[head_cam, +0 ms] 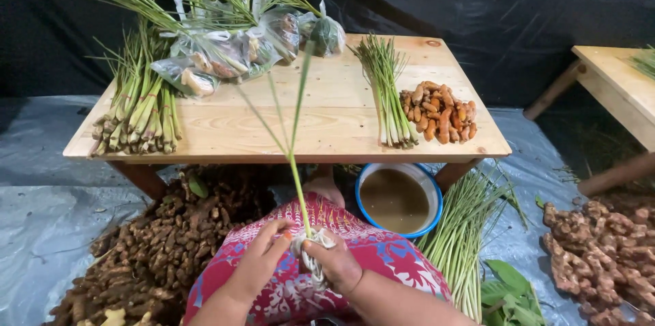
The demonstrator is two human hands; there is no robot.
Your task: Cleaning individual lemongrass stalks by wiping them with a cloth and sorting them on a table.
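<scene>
A single lemongrass stalk [295,162] stands upright in front of me, its pale base held over my lap. My left hand [263,258] pinches the base from the left. My right hand [334,263] grips the same base from the right, fingers closed around its whitish, peeling end. My lap is covered by a red patterned cloth [382,251]. On the low wooden table [327,128] ahead lie a lemongrass bundle [140,111] at the left, a thinner bundle [389,94] at the right and a pile of orange turmeric roots [440,111].
Clear plastic bags of produce [232,49] sit at the table's back. A blue-rimmed bowl of brown water [396,197] stands under the table edge. Brown roots [157,244] heap at my left, ginger-like roots [604,251] at right, loose lemongrass [464,230] beside the bowl. A second table [621,83] stands at right.
</scene>
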